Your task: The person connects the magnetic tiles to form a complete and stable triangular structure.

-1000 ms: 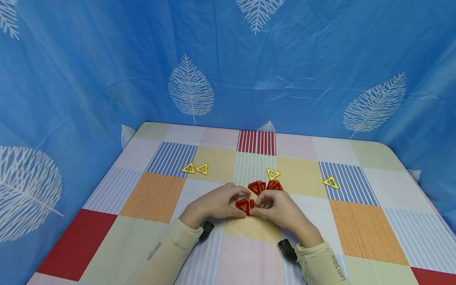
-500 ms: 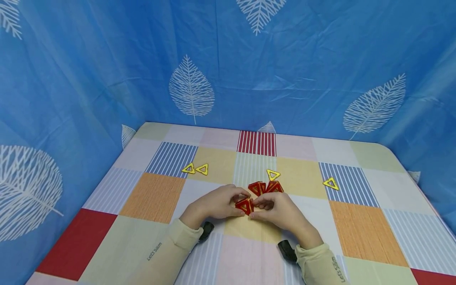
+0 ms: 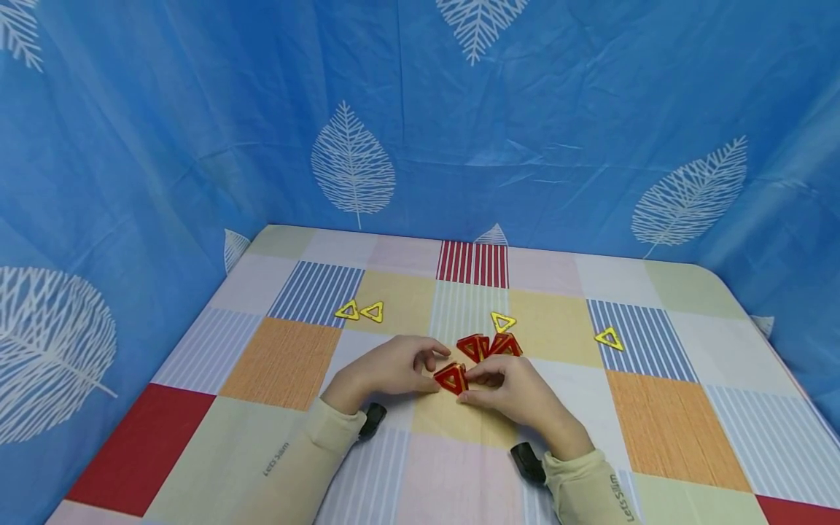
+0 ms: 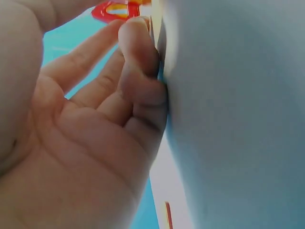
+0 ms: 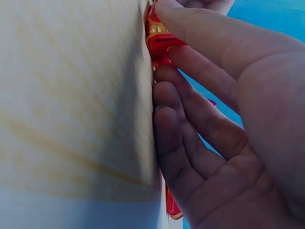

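A small red pyramid of triangular frame tiles stands on the patchwork cloth between the two hands. My right hand holds its right side; in the right wrist view the thumb and a finger lie on either side of the red tiles. To the left, my left hand is slightly apart from the pyramid, thumb and index finger spread around nothing. Its palm shows bare in the left wrist view. Just behind the pyramid sit two more red tile shapes, one left and one right, close together.
Flat yellow triangles lie farther back: a pair at left, the first triangle beside the second triangle, another yellow triangle behind the red shapes, and one yellow triangle at right. A blue leaf-print curtain borders the table.
My left hand has let go of the red pyramid and drawn slightly left. The right hand stays at the pyramid, which has turned a little. The yellow triangles have not moved.
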The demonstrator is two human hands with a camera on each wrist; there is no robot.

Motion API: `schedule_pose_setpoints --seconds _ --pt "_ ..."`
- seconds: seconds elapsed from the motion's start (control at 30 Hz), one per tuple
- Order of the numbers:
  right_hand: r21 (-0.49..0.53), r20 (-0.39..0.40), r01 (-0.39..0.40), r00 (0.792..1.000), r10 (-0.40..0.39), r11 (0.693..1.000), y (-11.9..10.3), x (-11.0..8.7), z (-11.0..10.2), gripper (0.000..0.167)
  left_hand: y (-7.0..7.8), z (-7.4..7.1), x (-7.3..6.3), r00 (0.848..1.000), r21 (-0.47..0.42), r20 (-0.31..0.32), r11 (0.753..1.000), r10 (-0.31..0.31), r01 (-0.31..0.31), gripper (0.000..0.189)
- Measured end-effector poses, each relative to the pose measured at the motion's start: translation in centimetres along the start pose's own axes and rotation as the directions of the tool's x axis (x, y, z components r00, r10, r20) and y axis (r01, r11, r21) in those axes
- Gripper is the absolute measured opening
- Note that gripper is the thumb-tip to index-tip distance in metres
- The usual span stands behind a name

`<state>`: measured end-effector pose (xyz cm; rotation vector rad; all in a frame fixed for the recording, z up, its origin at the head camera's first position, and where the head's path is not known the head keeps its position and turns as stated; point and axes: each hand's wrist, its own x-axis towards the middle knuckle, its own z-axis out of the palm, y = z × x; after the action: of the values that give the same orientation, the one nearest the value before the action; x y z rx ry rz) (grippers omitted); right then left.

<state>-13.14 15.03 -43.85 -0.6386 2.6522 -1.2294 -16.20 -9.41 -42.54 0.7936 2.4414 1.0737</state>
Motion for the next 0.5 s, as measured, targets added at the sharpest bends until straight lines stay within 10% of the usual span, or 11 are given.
schedule_pose_setpoints --seconds 0.27,0.5 --pt "-0.012 -0.007 -0.014 1.000 0.014 1.000 0.2 -0.1 -0.1 0.032 -1.6 -1.8 -0.6 0.984 0.007 -0.175 1.000 -0.020 0.022 0.037" --pt "0.001 -0.021 -0.009 1.000 0.009 1.000 0.2 0.0 0.2 0.032 -4.2 -4.5 -1.4 0.891 0.050 -0.426 0.978 -0.161 0.201 0.047"
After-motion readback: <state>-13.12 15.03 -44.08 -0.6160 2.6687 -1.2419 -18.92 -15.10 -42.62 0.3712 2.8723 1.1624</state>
